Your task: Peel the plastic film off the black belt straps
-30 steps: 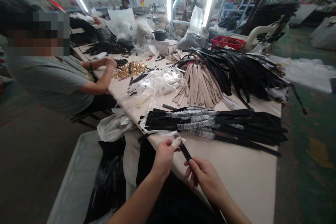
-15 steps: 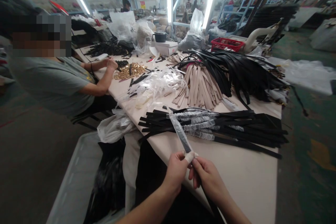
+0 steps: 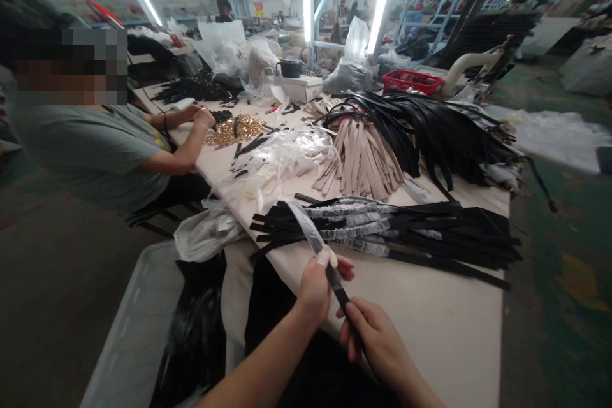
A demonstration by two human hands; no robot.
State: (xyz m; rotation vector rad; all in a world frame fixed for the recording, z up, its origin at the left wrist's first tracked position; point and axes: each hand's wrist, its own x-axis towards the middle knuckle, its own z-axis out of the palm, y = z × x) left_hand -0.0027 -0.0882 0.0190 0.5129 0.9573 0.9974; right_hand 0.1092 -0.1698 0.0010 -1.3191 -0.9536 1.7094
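Note:
A black strap (image 3: pixel 340 296) partly covered by a clear plastic sleeve (image 3: pixel 306 226) slants up and left over the table edge. My left hand (image 3: pixel 318 284) is closed round the sleeved part, with a pale covering on a fingertip. Lower and to the right, my right hand (image 3: pixel 370 331) pinches the bare black part. Beyond my hands lies a pile of black straps (image 3: pixel 459 236), several with crinkled clear plastic round their middles. The sleeve's far end reaches over the left part of this pile.
Beige straps (image 3: pixel 366 159) and long black straps (image 3: pixel 440 134) are heaped farther back. Crumpled plastic (image 3: pixel 291 150) lies left of them, near gold metal pieces (image 3: pixel 236 129). A person (image 3: pixel 95 153) works at the left. A grey bin (image 3: pixel 129 319) stands at lower left.
My left hand has slid up and left along the sleeved strap, away from my right hand, which has moved slightly down. The sleeve's far end has shifted left.

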